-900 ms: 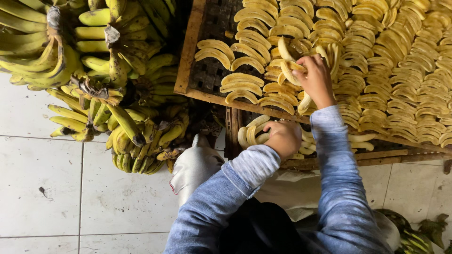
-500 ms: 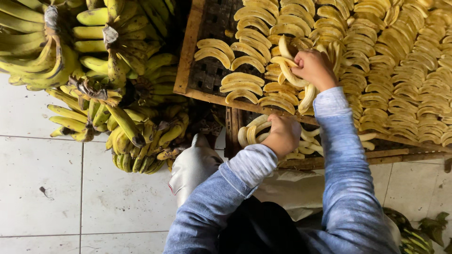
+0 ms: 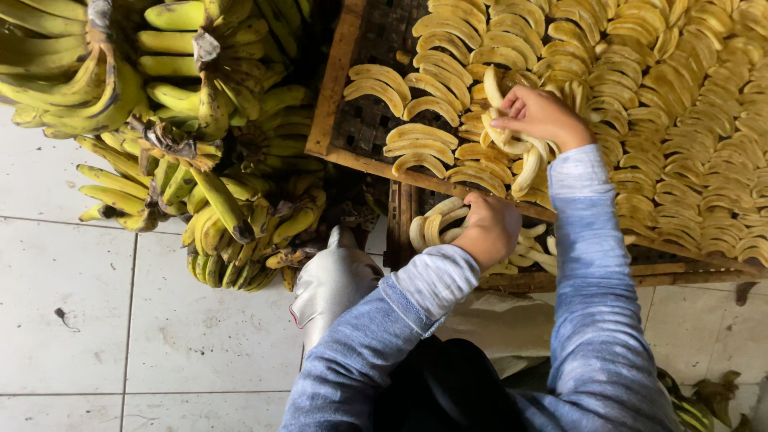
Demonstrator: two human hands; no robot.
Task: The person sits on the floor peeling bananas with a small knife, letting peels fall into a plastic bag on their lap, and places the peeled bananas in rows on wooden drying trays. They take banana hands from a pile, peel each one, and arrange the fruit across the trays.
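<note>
The right hand [image 3: 538,114], pinching a peeled banana [image 3: 494,86], has drawn back slightly over the drying rack [image 3: 338,88]; the left hand [image 3: 488,230] stays closed on peeled bananas [image 3: 436,224].

— Any packages, labels, signs or screens here?

— None that can be made out. Nothing carries a label or a sticker, and there is no sign or screen anywhere in view.

— What about the pale thing low in the middle?

— That is a light, crumpled sheet or sack [image 3: 496,324] lying below the wooden frame, beside the blue sleeves. It is plain off-white, with no print showing. Whether it is really a bag or only a cloth cannot be told, since most of it is hidden.
</note>
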